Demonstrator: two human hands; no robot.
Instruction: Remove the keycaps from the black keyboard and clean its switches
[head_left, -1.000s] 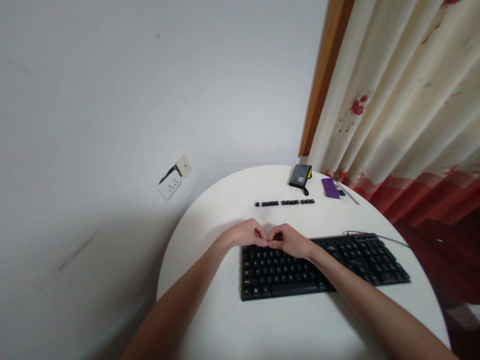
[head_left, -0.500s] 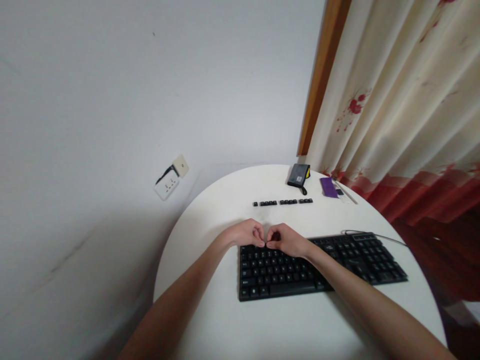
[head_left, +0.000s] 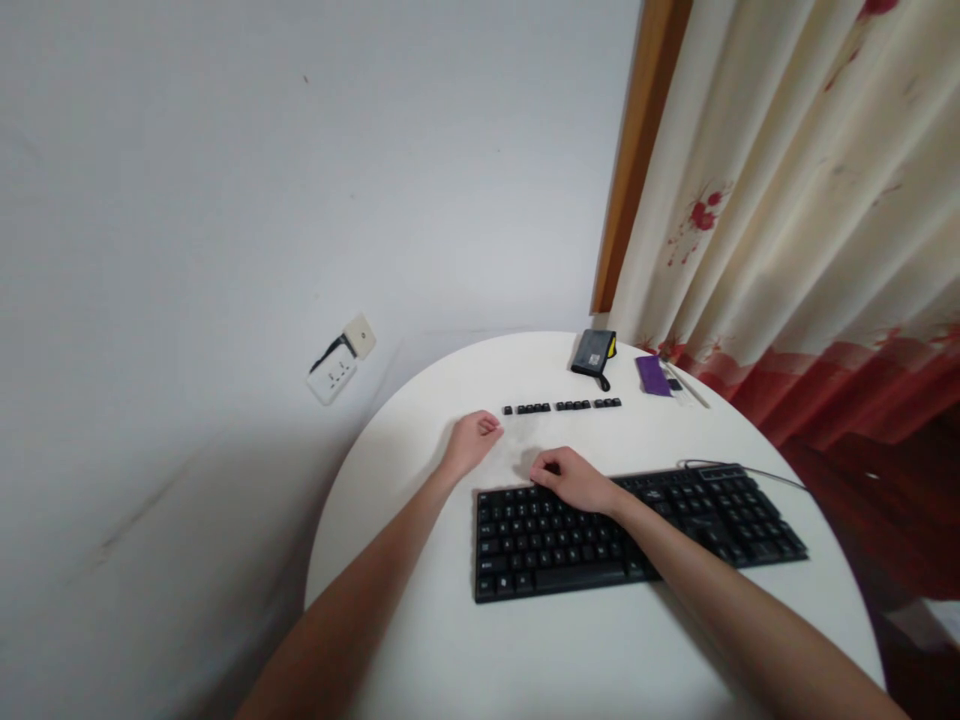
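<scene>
My left hand (head_left: 472,440) is just over the white table (head_left: 420,400), beyond the keyboard's left end, close to the near side of a row of loose black keycaps (head_left: 533,408). Its fingers are curled together toward the thumb; anything between them is too small or hidden to make out. My right hand (head_left: 570,478) stays at the top edge of the black keyboard (head_left: 574,577), with thumb and index finger pinched over the upper key row. What lies between those fingertips is hidden. The right forearm crosses above the middle of the keyboard.
Past the keycaps lie a dark case with a strap (head_left: 595,353), a purple pouch (head_left: 653,376) and a thin pale stick (head_left: 688,384). The keyboard's cable (head_left: 765,474) runs off to the right. A wall with a socket (head_left: 332,374) borders the left; a curtain (head_left: 787,200) hangs right.
My left hand has left the fingertips of my right hand and moved up and left toward the keycap row. My right hand has hardly shifted. The view has moved slightly.
</scene>
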